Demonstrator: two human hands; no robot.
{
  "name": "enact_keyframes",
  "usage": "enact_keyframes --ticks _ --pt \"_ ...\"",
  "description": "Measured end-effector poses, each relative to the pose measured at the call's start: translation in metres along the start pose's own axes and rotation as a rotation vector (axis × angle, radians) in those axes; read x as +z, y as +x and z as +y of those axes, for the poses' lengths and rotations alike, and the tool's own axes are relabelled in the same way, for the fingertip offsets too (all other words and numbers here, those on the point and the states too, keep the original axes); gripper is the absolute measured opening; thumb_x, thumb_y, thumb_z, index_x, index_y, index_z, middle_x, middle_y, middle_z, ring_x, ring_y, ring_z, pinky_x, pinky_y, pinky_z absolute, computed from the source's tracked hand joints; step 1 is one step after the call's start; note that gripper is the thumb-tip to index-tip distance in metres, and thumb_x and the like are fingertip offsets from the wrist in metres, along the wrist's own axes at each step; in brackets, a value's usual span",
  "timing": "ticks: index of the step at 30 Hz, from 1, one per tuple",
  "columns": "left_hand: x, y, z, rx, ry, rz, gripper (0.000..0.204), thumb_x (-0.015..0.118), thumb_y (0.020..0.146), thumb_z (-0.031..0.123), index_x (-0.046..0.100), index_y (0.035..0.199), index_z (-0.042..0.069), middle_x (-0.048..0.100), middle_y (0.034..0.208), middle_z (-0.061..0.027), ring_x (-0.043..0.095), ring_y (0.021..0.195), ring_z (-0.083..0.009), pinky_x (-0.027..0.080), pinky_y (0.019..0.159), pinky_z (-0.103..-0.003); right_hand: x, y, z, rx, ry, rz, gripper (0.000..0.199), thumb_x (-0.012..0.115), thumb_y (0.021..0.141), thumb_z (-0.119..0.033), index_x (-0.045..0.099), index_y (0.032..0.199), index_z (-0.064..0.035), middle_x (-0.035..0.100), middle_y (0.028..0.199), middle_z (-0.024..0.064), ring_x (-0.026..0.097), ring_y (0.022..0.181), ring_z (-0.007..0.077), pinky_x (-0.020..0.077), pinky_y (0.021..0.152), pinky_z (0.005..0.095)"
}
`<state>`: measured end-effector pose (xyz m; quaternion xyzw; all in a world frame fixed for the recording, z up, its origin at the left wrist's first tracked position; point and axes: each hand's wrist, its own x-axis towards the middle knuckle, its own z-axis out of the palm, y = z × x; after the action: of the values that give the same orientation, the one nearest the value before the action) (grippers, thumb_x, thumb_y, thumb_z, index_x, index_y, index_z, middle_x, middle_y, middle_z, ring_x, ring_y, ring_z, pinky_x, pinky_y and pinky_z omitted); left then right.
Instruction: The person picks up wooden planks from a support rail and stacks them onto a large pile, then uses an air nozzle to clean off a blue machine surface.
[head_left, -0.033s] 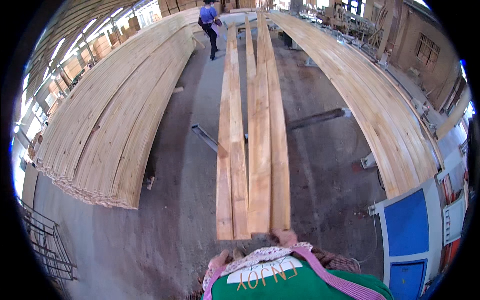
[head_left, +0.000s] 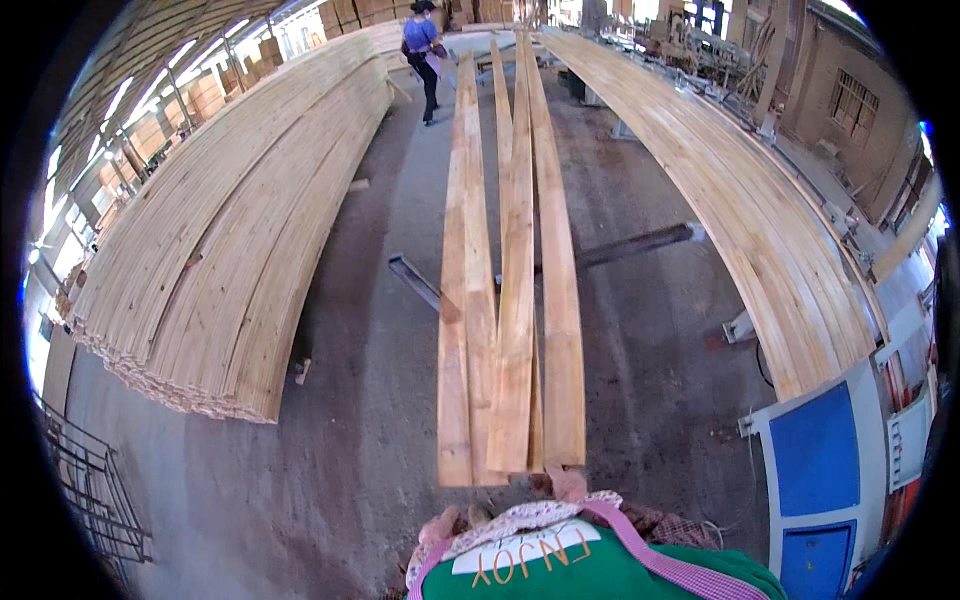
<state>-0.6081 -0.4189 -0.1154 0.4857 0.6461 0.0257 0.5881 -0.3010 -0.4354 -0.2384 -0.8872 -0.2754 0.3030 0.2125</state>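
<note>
Several long wooden boards lie lengthwise in front of me, their near ends close to my body. My right hand [head_left: 568, 483] is closed at the near end of the rightmost board [head_left: 562, 380], partly hidden below its edge. To its left a middle board [head_left: 513, 400] lies slightly aslant, overlapping its neighbours. Further left are more boards [head_left: 455, 400], side by side. My left hand [head_left: 438, 525] is low at my waist, just short of the left boards' ends, apart from them; its fingers are mostly hidden by my apron [head_left: 660, 560].
A tall stack of boards [head_left: 220, 250] stands on the left. More boards [head_left: 740, 220] rest on a machine with blue panels [head_left: 815, 450] on the right. Metal support bars [head_left: 640, 245] cross beneath the middle boards. Another person [head_left: 422, 60] stands at the far end.
The middle board's near end has shifted left over its neighbour, and a gap has opened beside the rightmost board. My right hand stays at that board's end.
</note>
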Motion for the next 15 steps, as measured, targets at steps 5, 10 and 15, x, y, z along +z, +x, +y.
enact_keyframes --ticks 5,10,15 --pt "-0.022 0.018 -0.009 -0.077 -0.021 -0.134 0.036 0.057 0.101 0.042 0.066 0.122 0.015 0.071 0.123 -0.0083 0.066 0.113 -0.0235 0.05 0.097 -0.038 -0.028 -0.033 -0.029 0.096 0.659 -0.385 0.044 0.056 0.104 -0.043 0.061 0.135 -0.012 0.075 0.093 0.0144 0.071 0.082 0.0339 0.0569 0.073 0.0475" --pt "-0.022 0.045 0.005 -0.208 -0.076 -0.18 0.057 0.079 0.082 0.047 0.068 0.128 0.015 0.074 0.112 -0.0138 0.072 0.095 -0.034 0.056 0.082 -0.044 -0.074 -0.07 -0.047 0.458 1.373 -0.792 0.051 0.059 0.104 -0.047 0.058 0.135 -0.0068 0.071 0.114 0.0154 0.066 0.088 0.031 0.0547 0.079 0.0501" --pt "0.002 0.005 0.097 0.443 0.39 0.386 0.085 0.082 0.074 0.053 0.053 0.143 0.013 0.058 0.14 -0.0146 0.063 0.119 -0.0395 0.054 0.093 -0.051 -0.063 -0.057 -0.043 0.448 1.286 -0.533 0.049 0.06 0.104 -0.044 0.057 0.135 -0.0053 0.066 0.124 0.0188 0.065 0.099 0.0334 0.0537 0.082 0.0551"
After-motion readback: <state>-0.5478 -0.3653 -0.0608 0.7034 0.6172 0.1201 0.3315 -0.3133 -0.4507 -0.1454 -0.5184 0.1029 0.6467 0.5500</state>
